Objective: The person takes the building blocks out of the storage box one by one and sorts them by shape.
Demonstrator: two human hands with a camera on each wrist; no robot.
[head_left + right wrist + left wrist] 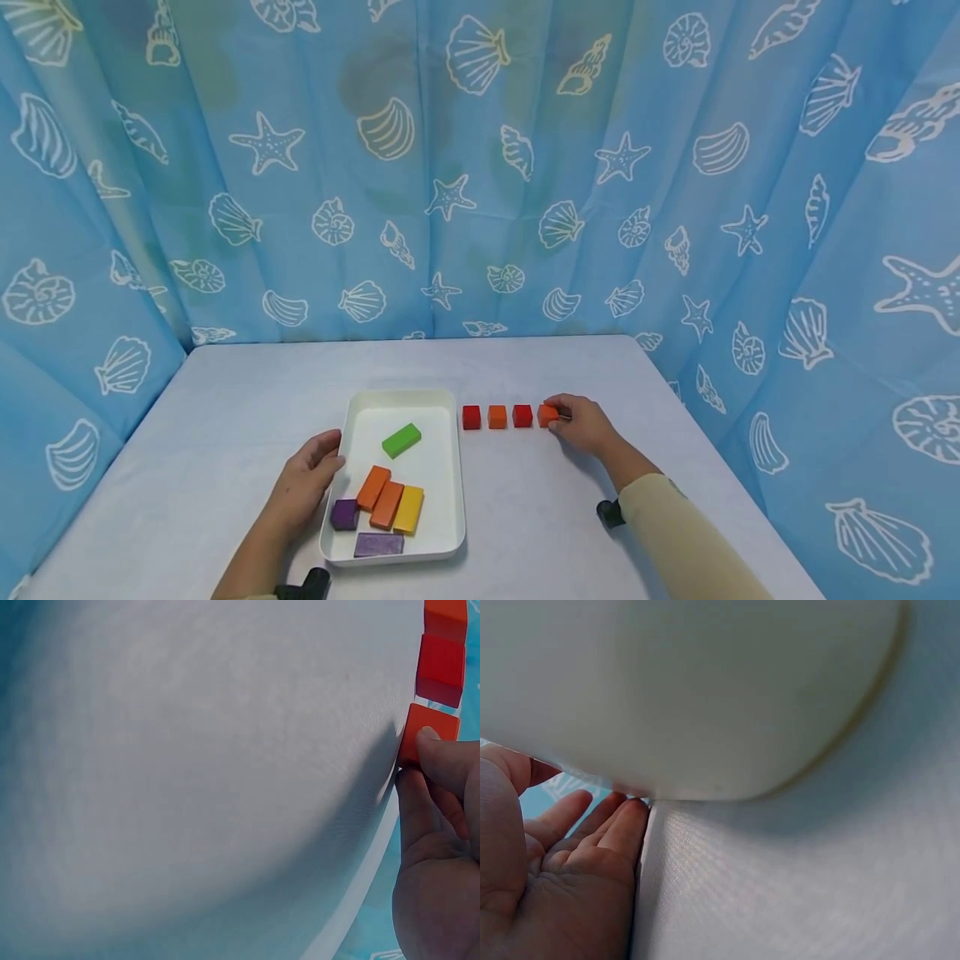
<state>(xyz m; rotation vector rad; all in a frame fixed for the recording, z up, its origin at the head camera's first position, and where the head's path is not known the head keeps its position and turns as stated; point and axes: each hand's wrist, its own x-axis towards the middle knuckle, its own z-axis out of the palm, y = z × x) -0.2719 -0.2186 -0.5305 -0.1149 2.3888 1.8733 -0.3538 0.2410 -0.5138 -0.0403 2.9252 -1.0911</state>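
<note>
At the right end of a short row of blocks, my right hand (pixel 583 423) pinches an orange cube (pixel 430 724) between thumb and fingers. To its left stand a red cube (pixel 522 416), an orange cube (pixel 497 417) and another red cube (pixel 471 417), spaced with small gaps. A white tray (pixel 444 546) lies left of the row. Against its left side rests my left hand (pixel 302 483), fingers extended along the outer wall and thumb at the rim. The left wrist view shows those fingers (pixel 622 832) close beneath the tray's edge.
Inside the tray lie a green block (pixel 401 441), two orange blocks (pixel 387 505), a yellow block (pixel 408 510), a dark purple block (pixel 345 514) and a light purple one (pixel 378 545). A white cloth covers the table (pixel 247 392). Blue shell-print curtains (pixel 465 275) hang behind and at both sides.
</note>
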